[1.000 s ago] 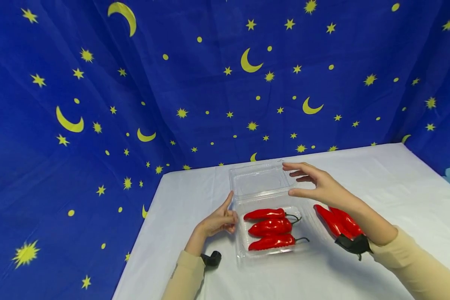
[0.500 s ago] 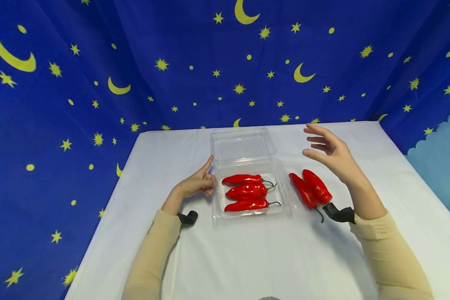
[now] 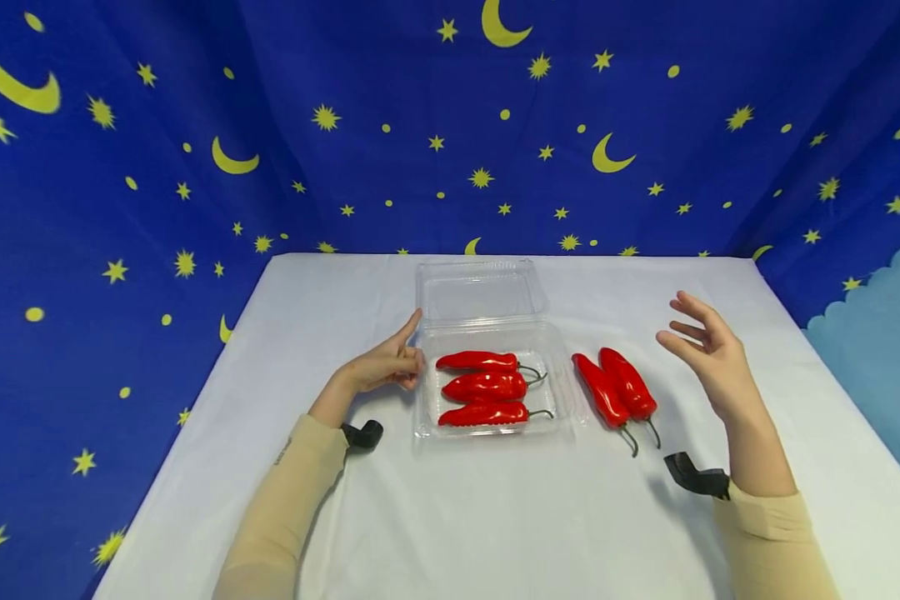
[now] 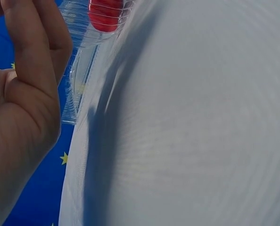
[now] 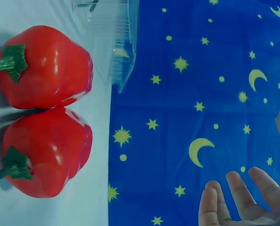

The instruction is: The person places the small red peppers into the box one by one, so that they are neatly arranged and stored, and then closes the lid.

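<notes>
In the head view my left hand [image 3: 382, 363] is at the left wall of a clear plastic clamshell container [image 3: 429, 417]. Its index finger points along the side toward the hinge, while the other fingers bend loosely beside the wall. Three red peppers [image 3: 483, 387] lie in the base, stems to the right; the lid [image 3: 480, 296] is folded back flat. Two more red peppers, a left one [image 3: 602, 392] and a right one [image 3: 627, 383], lie on the table right of the container. Beyond them my right hand [image 3: 712, 358] hovers with spread fingers, holding nothing.
A white cloth covers the table [image 3: 540, 517]. Behind and to the left hangs a blue curtain [image 3: 390, 83] with yellow moons and stars. Black wrist mounts stick out near each sleeve, one on the left [image 3: 363, 435] and one on the right [image 3: 696, 477].
My right hand has moved away from the lid to the right, past the two loose peppers, and nearer to me. The left hand stays by the container. The head view has shifted.
</notes>
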`<action>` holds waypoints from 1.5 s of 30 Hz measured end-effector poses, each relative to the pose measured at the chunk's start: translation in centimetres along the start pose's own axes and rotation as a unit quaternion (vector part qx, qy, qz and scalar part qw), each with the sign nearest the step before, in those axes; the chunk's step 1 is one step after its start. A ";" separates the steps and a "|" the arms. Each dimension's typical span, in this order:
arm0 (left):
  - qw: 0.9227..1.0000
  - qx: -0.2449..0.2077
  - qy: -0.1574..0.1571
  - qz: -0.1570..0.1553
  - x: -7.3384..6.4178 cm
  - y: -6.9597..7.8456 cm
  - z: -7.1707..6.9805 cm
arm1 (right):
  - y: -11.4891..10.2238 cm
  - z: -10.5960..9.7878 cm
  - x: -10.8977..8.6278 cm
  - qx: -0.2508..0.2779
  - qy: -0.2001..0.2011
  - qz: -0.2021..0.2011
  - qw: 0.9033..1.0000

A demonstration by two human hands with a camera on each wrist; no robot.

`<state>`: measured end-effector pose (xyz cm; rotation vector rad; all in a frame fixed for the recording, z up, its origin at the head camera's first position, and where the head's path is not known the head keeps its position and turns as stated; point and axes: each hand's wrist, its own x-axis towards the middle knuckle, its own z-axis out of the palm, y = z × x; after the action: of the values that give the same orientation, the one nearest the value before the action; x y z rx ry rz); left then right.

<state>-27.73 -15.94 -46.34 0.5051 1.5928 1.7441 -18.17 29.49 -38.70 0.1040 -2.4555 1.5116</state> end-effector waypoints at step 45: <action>1.000 0.008 0.008 0.013 -0.5 -0.6 0.7 | 6.8 3.6 -3.4 0.069 -0.079 0.148 0.983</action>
<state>-26.75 -15.86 -46.69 0.5229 1.6194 1.7612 -16.83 29.19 -46.98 -0.1265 -2.5764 1.8625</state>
